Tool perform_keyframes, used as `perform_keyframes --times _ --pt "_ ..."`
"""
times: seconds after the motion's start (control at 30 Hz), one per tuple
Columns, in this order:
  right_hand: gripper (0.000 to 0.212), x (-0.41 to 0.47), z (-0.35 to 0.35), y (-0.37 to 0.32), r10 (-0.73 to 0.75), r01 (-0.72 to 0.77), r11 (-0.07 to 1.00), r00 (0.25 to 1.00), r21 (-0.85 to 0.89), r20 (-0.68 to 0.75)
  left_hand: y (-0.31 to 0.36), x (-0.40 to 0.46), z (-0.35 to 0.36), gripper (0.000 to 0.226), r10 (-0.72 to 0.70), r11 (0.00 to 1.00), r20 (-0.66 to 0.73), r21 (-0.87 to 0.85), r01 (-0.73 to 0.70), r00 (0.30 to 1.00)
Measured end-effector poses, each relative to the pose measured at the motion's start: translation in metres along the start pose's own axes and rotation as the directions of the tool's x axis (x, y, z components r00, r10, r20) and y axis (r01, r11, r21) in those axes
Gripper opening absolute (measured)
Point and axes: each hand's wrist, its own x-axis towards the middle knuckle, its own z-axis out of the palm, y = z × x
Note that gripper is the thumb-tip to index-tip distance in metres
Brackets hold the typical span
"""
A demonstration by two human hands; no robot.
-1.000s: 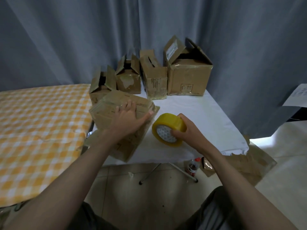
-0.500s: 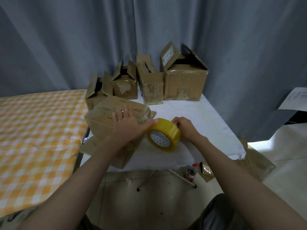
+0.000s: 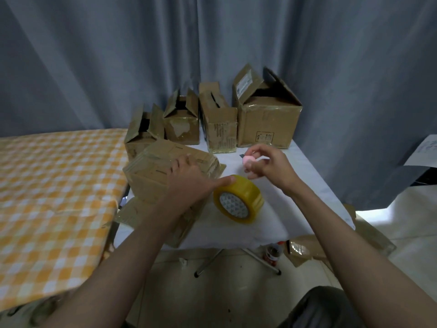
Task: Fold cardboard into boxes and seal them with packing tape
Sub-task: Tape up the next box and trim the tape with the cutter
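The right hand [image 3: 267,165] has let go of the tape roll [image 3: 238,199] and has lifted a small pink object [image 3: 248,160] from the tabletop [image 3: 305,176]. Half a second ago this hand was still at the roll; now its fingers are curled and pinch the pink object above the white cloth, just behind the roll. It may be a small cutter, because a dark tip shows at its far end, but I cannot tell this for sure.

The roll now stands on its edge on the tabletop, and the thumb of the left hand [image 3: 189,181] touches its top. The other fingers of this hand lie nearly straight on the box [image 3: 165,171] and press it down, as they did before. The box is at the left edge of the tabletop, on top of some flat cardboard [image 3: 132,214].

I think this means the sealing step begins: one hand keeps the flaps shut and steadies the roll, and the other brings a tool, probably for cutting the tape. No new strip is visible on the box yet.
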Motion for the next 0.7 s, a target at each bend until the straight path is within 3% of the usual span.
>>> perform_keyframes --times 0.1,0.2,0.27,0.5,0.7 --pt "0.019 0.001 0.007 -0.015 -0.151 0.155 0.983 0.987 -0.100 0.047 0.000 -0.005 0.008 0.151 -0.009 1.000 -0.010 -0.021 0.009 1.000" --pt "0.019 0.002 0.017 -0.023 -0.292 0.328 0.895 0.943 -0.303 0.158 0.001 -0.006 0.012 0.155 -0.024 0.999 0.022 -0.021 0.025 0.999" --pt "0.017 0.003 0.023 -0.024 -0.343 0.407 0.845 0.910 -0.348 0.233 0.003 -0.004 0.013 0.158 -0.028 1.000 0.023 -0.013 0.028 0.999" --pt "0.010 0.007 0.030 -0.026 -0.417 0.540 0.739 0.836 -0.403 0.357 0.004 -0.005 0.015 0.156 -0.028 1.000 0.014 -0.015 0.028 1.000" --pt "0.012 0.012 0.035 -0.026 -0.391 0.561 0.668 0.823 -0.488 0.411 0.006 -0.007 0.011 0.148 -0.027 1.000 0.032 -0.005 0.027 0.999"
